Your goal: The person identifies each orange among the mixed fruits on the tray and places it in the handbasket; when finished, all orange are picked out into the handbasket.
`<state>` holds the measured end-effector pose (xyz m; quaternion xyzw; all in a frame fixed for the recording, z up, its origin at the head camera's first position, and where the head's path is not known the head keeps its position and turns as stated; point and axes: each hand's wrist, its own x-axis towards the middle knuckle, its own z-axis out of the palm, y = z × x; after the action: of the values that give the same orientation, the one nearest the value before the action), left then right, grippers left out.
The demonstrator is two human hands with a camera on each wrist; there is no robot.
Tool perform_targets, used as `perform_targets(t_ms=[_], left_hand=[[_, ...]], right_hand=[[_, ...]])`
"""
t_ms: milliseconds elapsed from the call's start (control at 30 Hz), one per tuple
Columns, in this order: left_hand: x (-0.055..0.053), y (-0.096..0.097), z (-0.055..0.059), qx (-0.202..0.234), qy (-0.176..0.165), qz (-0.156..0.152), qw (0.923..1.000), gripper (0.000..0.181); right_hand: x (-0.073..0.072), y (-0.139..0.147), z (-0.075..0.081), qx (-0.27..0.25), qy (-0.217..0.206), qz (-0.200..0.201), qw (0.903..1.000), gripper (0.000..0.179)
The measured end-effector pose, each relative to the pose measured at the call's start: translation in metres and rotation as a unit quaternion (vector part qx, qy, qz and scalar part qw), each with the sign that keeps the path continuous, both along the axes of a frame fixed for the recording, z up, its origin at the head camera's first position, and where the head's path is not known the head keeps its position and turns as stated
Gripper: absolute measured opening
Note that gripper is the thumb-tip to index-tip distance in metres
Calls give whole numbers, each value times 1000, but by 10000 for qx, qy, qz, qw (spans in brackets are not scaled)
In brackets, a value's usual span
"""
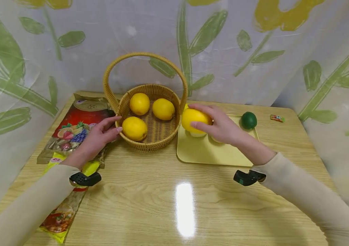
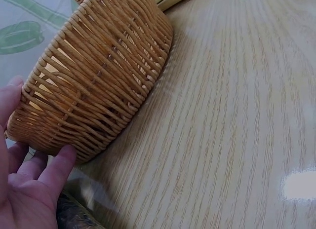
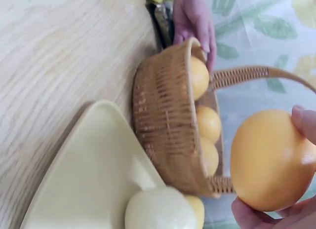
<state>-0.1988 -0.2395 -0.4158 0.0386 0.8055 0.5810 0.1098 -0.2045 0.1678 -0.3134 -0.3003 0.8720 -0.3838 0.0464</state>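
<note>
My right hand [image 1: 220, 124] holds a yellow round fruit [image 1: 195, 120] between thumb and fingers, above the yellow tray [image 1: 192, 152] and just right of the wicker basket [image 1: 149, 146]. Three similar yellow fruits [image 1: 134, 128] lie inside the basket, whose tall handle arches over it. My left hand [image 1: 98, 138] rests against the basket's left side. In the left wrist view its fingers [image 2: 60, 162] touch the woven wall, with one fingertip near the rim. On the tray, a pale round fruit [image 3: 160, 211] and another yellow fruit [image 3: 196, 209] are partly hidden; a dark green fruit [image 1: 249, 120] sits toward the back right.
A large red and brown fruit-print bag [image 1: 77, 119] lies left of the basket, partly under my left arm. Nearer me lies a yellow-edged food packet [image 1: 58, 218]. A small wrapped candy [image 1: 277, 118] is at the back right, before a floral curtain [image 1: 248, 68].
</note>
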Motion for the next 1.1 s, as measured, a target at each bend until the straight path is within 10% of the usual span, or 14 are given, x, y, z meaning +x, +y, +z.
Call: perform_targets(t_ms=[667, 1100], left_hand=[[-1, 0, -2, 113, -9, 4, 9999, 62], [0, 0, 0, 85, -52, 6, 10000, 63]], right_hand=[[-36, -66, -5, 745, 229, 775, 9939, 57], [-64, -99, 6, 1606, -522, 1145, 9790, 57]])
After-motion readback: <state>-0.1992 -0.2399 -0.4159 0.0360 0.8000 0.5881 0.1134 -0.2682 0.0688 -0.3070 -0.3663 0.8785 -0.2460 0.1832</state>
